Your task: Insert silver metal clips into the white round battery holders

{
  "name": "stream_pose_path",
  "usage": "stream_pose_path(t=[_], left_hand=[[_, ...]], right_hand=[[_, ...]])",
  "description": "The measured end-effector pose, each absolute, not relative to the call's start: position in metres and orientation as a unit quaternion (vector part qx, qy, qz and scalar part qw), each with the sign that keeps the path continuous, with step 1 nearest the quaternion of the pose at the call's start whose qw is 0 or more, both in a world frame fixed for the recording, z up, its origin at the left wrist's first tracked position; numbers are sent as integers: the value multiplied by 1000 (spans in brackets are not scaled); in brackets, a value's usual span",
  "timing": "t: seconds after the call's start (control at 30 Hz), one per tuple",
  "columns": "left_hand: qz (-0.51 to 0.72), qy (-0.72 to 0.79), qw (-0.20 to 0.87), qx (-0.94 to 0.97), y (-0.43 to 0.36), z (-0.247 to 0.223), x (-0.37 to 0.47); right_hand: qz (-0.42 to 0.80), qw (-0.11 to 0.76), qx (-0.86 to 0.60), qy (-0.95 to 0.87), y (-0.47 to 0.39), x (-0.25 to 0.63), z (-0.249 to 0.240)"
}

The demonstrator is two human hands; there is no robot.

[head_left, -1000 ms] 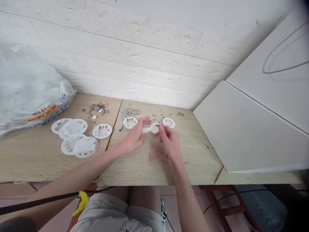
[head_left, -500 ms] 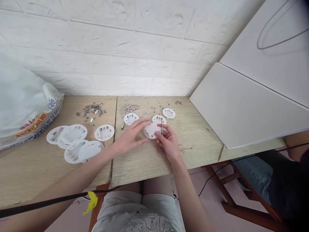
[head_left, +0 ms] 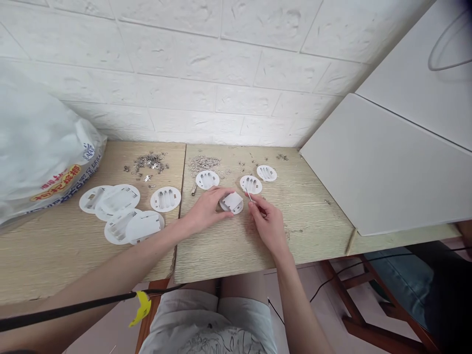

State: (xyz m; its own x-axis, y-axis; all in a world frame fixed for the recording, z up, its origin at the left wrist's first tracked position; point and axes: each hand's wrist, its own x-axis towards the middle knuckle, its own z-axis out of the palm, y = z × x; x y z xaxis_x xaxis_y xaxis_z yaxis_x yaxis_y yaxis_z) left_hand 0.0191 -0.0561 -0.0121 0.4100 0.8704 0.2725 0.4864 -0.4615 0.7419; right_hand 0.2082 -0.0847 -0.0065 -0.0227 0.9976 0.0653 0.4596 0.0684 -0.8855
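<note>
My left hand (head_left: 206, 210) grips a white round plastic battery holder (head_left: 233, 201) by its left edge, thumb at the front and fingers behind. Its boxy back side faces up. Just to the right, my right hand (head_left: 271, 223) pinches a thin metal tool (head_left: 249, 196), whose exact kind is too small to make out. That hand is apart from the holder. Behind the hands lie more round holders with their slots up: one (head_left: 251, 185) near the tool tip, another (head_left: 267, 172) farther right, and a third (head_left: 207, 180) behind my left hand.
Small metal contact pieces form one pile (head_left: 204, 164) near the wall and another (head_left: 151, 163) on the left board. Several holders (head_left: 118, 197) overlap at left beside a big plastic bag (head_left: 51, 147). A white panel (head_left: 398, 167) leans at right. A black cable (head_left: 73, 309) crosses in front.
The holder has left my right hand's grasp and is now in my left hand, its boxy side showing. My right hand has drawn slightly right with the tool. The view has shifted a little.
</note>
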Motion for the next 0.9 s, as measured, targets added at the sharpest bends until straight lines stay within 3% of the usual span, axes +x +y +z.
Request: stream_pose_path(t=[0.13, 0.3, 0.6, 0.9], left_hand=[[341, 408, 292, 795, -54, -13, 18], [346, 365, 330, 799, -54, -12, 15], [344, 332, 298, 826, -47, -22, 10], [353, 334, 292, 824, -48, -23, 12]], right_hand=[[273, 267, -567, -729, -89, 211, 2], [220, 204, -571, -764, -93, 207, 6], [194, 167, -576, -776, -93, 203, 4], [247, 193, -551, -773, -92, 201, 5]])
